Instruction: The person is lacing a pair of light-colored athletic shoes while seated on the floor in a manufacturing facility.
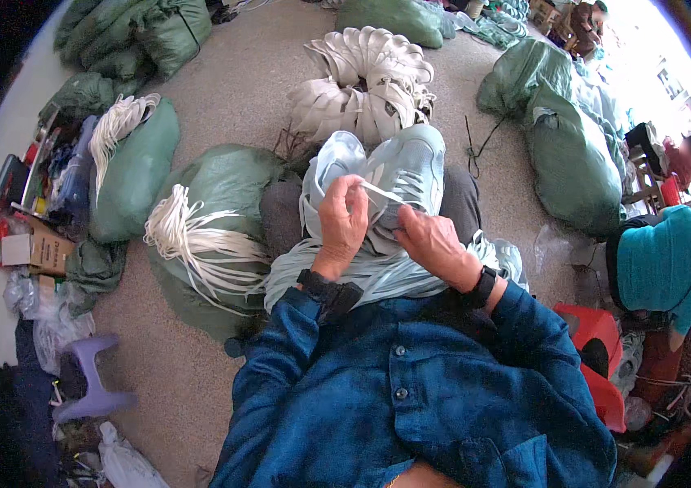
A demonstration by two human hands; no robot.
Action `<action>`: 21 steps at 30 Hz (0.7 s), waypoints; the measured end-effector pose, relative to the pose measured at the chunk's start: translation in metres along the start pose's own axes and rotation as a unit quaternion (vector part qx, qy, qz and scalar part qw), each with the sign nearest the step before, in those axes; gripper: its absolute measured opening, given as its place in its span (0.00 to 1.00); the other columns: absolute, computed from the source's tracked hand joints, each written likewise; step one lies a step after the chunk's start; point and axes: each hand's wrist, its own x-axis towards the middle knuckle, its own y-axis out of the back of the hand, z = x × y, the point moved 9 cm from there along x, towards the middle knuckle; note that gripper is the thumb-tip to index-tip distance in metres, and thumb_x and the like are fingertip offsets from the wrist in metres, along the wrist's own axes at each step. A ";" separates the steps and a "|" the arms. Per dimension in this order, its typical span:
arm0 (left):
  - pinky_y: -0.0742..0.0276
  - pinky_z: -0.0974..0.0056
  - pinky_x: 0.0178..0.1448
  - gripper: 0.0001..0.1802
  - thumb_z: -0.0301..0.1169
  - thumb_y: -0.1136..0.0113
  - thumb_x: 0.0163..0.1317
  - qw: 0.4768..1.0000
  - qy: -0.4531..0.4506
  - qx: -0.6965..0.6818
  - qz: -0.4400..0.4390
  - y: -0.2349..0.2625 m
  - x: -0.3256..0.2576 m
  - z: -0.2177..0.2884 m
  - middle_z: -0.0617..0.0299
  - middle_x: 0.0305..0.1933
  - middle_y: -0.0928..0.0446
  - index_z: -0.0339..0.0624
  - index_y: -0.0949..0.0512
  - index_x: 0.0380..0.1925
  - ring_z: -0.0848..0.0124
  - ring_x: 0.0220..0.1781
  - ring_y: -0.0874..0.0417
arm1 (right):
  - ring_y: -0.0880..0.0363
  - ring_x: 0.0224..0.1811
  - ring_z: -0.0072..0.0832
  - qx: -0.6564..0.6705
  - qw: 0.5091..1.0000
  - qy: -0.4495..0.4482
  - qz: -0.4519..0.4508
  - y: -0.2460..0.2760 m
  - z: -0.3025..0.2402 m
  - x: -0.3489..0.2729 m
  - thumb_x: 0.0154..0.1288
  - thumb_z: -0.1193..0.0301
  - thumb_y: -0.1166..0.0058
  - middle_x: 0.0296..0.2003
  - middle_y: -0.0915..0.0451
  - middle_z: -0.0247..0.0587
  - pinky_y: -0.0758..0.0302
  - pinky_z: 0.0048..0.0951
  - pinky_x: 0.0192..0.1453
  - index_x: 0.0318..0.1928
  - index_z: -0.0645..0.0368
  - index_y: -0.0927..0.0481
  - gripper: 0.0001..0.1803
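Observation:
A pale grey-blue sneaker (420,159) lies across my lap, toe pointing away, its white lace threaded through part of the eyelets. My left hand (341,228) pinches a white shoelace (384,193), drawn taut toward the eyelets. Closed at the sneaker's opening, my right hand (437,246) grips its upper beside the lace; the fingertips are partly hidden. A second sneaker (339,154) rests just left of the first, beyond my left hand. Beneath both wrists, a thick bundle of pale laces (370,281) spreads over my lap.
A ring of stacked off-white shoe parts (366,81) sits ahead on the floor. White laces (191,244) drape over a green sack (231,175) at left. More green sacks (569,159) stand right, near a person in teal (659,260). A purple stool (93,378) lies lower left.

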 end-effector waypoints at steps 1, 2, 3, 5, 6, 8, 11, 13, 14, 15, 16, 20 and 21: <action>0.24 0.64 0.37 0.07 0.20 0.43 0.63 0.998 0.034 -0.049 0.006 -0.001 -0.004 -0.009 0.56 0.34 0.22 0.38 0.23 0.41 0.66 0.31 0.19 | 0.19 0.30 0.50 0.046 0.998 -0.011 0.036 0.008 0.001 0.000 0.63 0.70 0.46 0.28 0.21 0.49 0.27 0.51 0.30 0.37 0.59 0.29 0.07; 0.24 0.64 0.37 0.07 0.20 0.43 0.63 0.998 0.034 -0.049 0.003 -0.003 -0.005 -0.009 0.56 0.34 0.22 0.38 0.23 0.41 0.66 0.31 0.19 | 0.19 0.30 0.50 0.047 0.998 -0.014 0.037 0.007 0.003 0.000 0.63 0.70 0.46 0.28 0.21 0.49 0.27 0.51 0.30 0.37 0.59 0.29 0.07; 0.24 0.65 0.37 0.07 0.19 0.43 0.63 0.998 0.035 -0.059 -0.002 -0.004 -0.005 -0.009 0.57 0.35 0.21 0.38 0.23 0.41 0.67 0.32 0.18 | 0.19 0.30 0.51 0.031 0.999 -0.015 0.024 0.002 0.006 0.001 0.63 0.69 0.46 0.28 0.21 0.49 0.27 0.51 0.30 0.37 0.59 0.29 0.08; 0.23 0.66 0.38 0.07 0.19 0.43 0.63 0.997 0.035 -0.070 -0.010 -0.006 -0.005 -0.010 0.58 0.36 0.20 0.37 0.22 0.40 0.69 0.33 0.18 | 0.20 0.30 0.51 0.016 1.000 -0.019 0.013 -0.005 0.010 0.004 0.63 0.69 0.46 0.28 0.21 0.50 0.27 0.51 0.31 0.37 0.59 0.30 0.09; 0.23 0.66 0.39 0.07 0.18 0.42 0.62 0.995 0.030 -0.096 0.006 -0.004 -0.003 -0.010 0.59 0.36 0.19 0.37 0.22 0.40 0.69 0.34 0.18 | 0.20 0.30 0.52 -0.004 1.000 -0.023 -0.014 -0.012 0.011 0.006 0.63 0.68 0.45 0.28 0.21 0.50 0.27 0.51 0.31 0.38 0.59 0.30 0.10; 0.22 0.68 0.42 0.07 0.17 0.40 0.61 0.994 0.041 -0.101 0.020 0.002 -0.003 -0.010 0.60 0.37 0.19 0.38 0.20 0.39 0.72 0.37 0.17 | 0.20 0.30 0.53 -0.022 0.999 -0.028 -0.040 -0.019 0.012 0.007 0.64 0.66 0.45 0.28 0.21 0.50 0.27 0.50 0.32 0.38 0.59 0.31 0.11; 0.22 0.68 0.42 0.08 0.18 0.40 0.62 0.997 0.051 -0.060 0.005 0.003 -0.006 -0.018 0.61 0.36 0.18 0.38 0.20 0.40 0.74 0.37 0.17 | 0.20 0.30 0.53 -0.028 0.997 -0.042 -0.060 -0.020 0.012 0.005 0.64 0.66 0.44 0.28 0.21 0.50 0.26 0.50 0.32 0.39 0.59 0.32 0.13; 0.22 0.68 0.42 0.08 0.19 0.40 0.62 0.996 0.062 -0.068 0.009 0.004 -0.009 -0.020 0.61 0.36 0.17 0.38 0.20 0.41 0.75 0.36 0.17 | 0.17 0.28 0.50 0.010 1.000 0.001 0.026 0.000 0.002 0.004 0.64 0.70 0.48 0.29 0.19 0.50 0.25 0.50 0.27 0.43 0.60 0.31 0.11; 0.22 0.68 0.41 0.08 0.19 0.39 0.62 0.995 0.072 -0.075 0.013 0.003 -0.010 -0.021 0.61 0.35 0.17 0.38 0.20 0.41 0.75 0.35 0.17 | 0.17 0.28 0.50 0.011 1.000 -0.002 0.027 0.000 0.001 0.004 0.64 0.70 0.48 0.29 0.19 0.50 0.25 0.50 0.27 0.43 0.60 0.31 0.11; 0.22 0.68 0.41 0.08 0.19 0.39 0.62 0.995 0.071 -0.075 0.011 0.001 -0.012 -0.020 0.61 0.35 0.17 0.38 0.20 0.41 0.75 0.35 0.17 | 0.17 0.27 0.50 0.010 0.999 0.002 0.040 0.002 0.000 0.005 0.63 0.70 0.47 0.29 0.19 0.50 0.25 0.50 0.27 0.44 0.60 0.32 0.12; 0.22 0.68 0.41 0.08 0.20 0.39 0.62 0.994 0.076 -0.083 0.015 -0.001 -0.014 -0.019 0.61 0.35 0.17 0.39 0.20 0.41 0.75 0.34 0.17 | 0.17 0.27 0.49 0.009 0.998 0.007 0.054 0.005 -0.002 0.006 0.63 0.70 0.47 0.28 0.19 0.49 0.25 0.49 0.27 0.45 0.60 0.32 0.13; 0.22 0.69 0.39 0.08 0.21 0.38 0.62 0.991 0.095 -0.093 0.022 -0.001 -0.018 -0.023 0.62 0.34 0.17 0.39 0.20 0.42 0.76 0.32 0.18 | 0.17 0.27 0.50 -0.003 1.000 -0.016 0.021 -0.001 -0.001 0.012 0.63 0.70 0.47 0.28 0.19 0.49 0.24 0.49 0.28 0.44 0.60 0.31 0.12; 0.22 0.69 0.39 0.08 0.21 0.38 0.62 0.991 0.095 -0.092 0.020 -0.001 -0.019 -0.024 0.62 0.34 0.17 0.39 0.20 0.42 0.76 0.32 0.18 | 0.17 0.28 0.50 -0.016 1.000 -0.017 0.008 -0.005 -0.001 0.013 0.63 0.71 0.47 0.28 0.19 0.49 0.24 0.49 0.28 0.43 0.60 0.30 0.11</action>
